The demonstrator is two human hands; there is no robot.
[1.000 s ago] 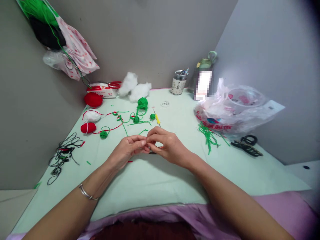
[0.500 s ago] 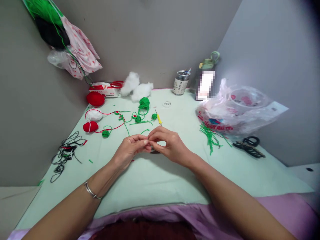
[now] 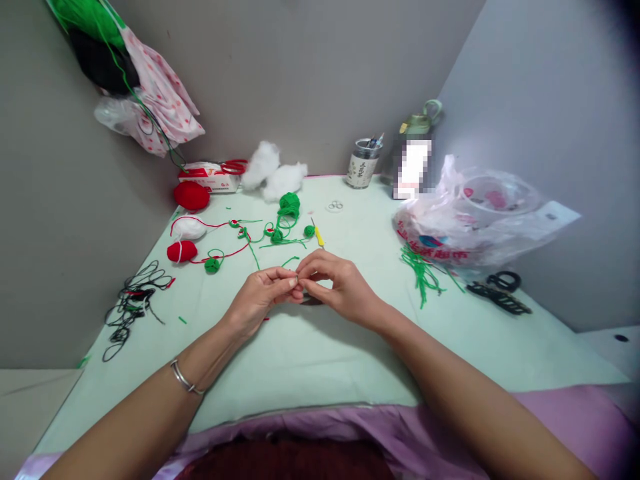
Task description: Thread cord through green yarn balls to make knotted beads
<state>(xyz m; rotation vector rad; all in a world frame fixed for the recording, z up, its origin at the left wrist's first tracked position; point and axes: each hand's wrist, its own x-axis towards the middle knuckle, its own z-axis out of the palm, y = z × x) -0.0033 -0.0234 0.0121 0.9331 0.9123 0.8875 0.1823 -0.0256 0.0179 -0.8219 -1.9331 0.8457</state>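
Note:
My left hand and my right hand meet over the middle of the pale green tabletop. The fingers of both are pinched together at one tiny item, too small to make out. A dark object, partly hidden, lies under my right hand. Just beyond the fingers are a yellow-handled hook and a small green ball. Green yarn and small green crocheted pieces lie further back and to the left.
Red yarn, white stuffing and a tangle of black cord are on the left. At the back stands a pen tin. A plastic bag, green yarn strands and a black hair clip are on the right.
Both hands stay together in nearly the same place, with the right fingers shifted slightly. The whole view has moved a little.

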